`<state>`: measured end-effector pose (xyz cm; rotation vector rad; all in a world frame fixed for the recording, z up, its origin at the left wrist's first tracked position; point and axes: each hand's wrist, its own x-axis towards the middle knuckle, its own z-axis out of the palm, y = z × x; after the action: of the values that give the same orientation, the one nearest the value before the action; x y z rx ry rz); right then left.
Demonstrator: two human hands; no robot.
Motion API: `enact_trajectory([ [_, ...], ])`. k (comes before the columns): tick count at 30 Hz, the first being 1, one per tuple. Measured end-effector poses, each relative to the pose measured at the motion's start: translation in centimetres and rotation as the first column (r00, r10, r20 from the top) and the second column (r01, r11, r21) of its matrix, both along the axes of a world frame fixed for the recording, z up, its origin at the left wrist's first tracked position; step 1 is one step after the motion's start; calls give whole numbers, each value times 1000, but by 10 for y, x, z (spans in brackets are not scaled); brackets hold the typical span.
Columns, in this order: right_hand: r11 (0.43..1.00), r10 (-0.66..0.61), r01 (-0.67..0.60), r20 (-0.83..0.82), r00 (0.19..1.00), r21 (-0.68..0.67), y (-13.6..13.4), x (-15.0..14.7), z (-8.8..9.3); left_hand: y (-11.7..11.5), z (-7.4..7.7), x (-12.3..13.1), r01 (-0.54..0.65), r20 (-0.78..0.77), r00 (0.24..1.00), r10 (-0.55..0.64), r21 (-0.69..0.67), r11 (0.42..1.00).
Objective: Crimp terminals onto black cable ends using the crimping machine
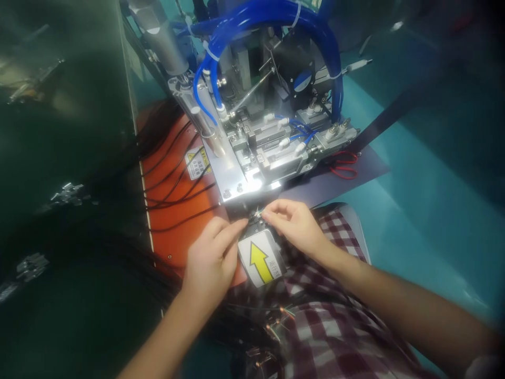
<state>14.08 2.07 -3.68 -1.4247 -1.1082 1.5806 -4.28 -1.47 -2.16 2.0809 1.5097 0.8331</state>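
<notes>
Both hands meet at the front edge of a metal machine (236,179), just above a white label with a yellow arrow (260,260). My left hand (215,252) has thumb and index finger pressed together at the end of a thin black cable. From the right, my right hand (295,223) pinches fine wire ends (258,213) beside the left fingertips. The small parts between the fingertips are too tiny to make out clearly.
Thick blue tubes (276,11) arch over the machine. Black cables cross an orange plate (173,184) at the left. Red-handled scissors (345,166) lie right of the machine. Cables with bare copper-coloured ends (272,331) rest near the checked cloth on the lap.
</notes>
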Motion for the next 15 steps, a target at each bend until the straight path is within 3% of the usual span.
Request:
enact_trajectory([
  [7,999,10,-12,-61,998,-35,0,3,-8,3,2,-2,60,-60,996,-61,-21,998],
  [15,998,47,-51,-123,991,-29,0,5,-10,6,1,-2,35,-73,997,-34,8,999],
])
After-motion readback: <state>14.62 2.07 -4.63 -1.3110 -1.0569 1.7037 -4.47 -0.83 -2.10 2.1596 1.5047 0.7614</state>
